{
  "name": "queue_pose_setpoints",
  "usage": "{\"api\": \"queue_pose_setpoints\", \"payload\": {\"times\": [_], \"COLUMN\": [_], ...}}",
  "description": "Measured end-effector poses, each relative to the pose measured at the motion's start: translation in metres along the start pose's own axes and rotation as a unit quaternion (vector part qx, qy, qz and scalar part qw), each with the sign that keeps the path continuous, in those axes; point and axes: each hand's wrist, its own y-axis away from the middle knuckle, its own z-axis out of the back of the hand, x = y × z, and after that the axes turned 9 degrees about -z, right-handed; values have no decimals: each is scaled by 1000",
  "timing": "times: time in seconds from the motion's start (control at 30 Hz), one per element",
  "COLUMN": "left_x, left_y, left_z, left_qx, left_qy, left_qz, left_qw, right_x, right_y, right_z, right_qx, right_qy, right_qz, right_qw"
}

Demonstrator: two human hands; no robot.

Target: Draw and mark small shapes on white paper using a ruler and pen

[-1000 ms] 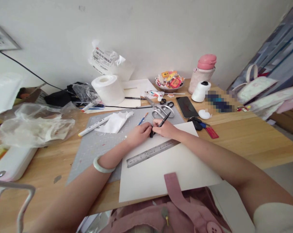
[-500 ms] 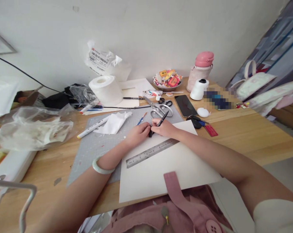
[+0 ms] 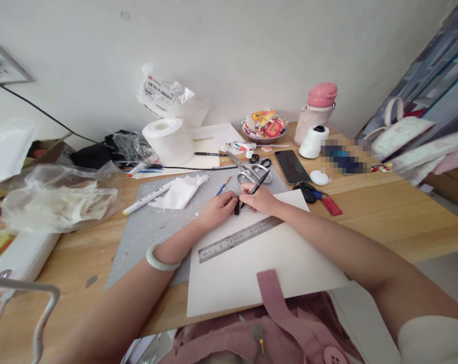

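Observation:
A black pen (image 3: 262, 180) is gripped in my right hand (image 3: 260, 199), its tip at the white paper (image 3: 229, 288). My left hand (image 3: 218, 208) rests on the paper's upper edge, fingers closed on a small black block-like piece (image 3: 237, 206) right beside the pen tip. Its exact kind I cannot make out. A steel ruler (image 3: 232, 240) lies aslant on the sheet below both hands. Under the paper is a grey cutting mat (image 3: 138, 242). Just beyond my right hand lie silver scissors (image 3: 247, 172).
On the mat sit a white marker (image 3: 147, 198), a crumpled tissue (image 3: 183, 191) and a blue brush (image 3: 223, 186). Behind are a paper roll (image 3: 168, 141), a bowl of cutouts (image 3: 265, 126), a thread cone (image 3: 313, 142), a phone (image 3: 291, 167), keys (image 3: 307, 192) and a pink bottle (image 3: 316, 114).
The pen tip has come into view as my right hand shifts slightly away from my left. The whole view has moved a little; the ruler and paper lie the same.

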Motion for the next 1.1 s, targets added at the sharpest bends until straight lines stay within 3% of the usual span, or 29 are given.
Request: {"api": "queue_pose_setpoints", "payload": {"times": [0.6,0.83,1.1], "left_x": [7,1,-1], "left_y": [0,0,1], "left_z": [-5,-4,-2], "left_qx": [-62,-82,-79], "left_qy": [102,101,105], "left_qz": [-6,28,15], "left_qw": [993,991,991], "right_x": [0,1,1], "right_y": [-1,2,2], "right_z": [1,-2,-2], "right_qx": [-3,-52,-47], "right_qy": [-28,13,37], "right_qz": [-26,-1,-2], "right_qw": [999,999,998]}}
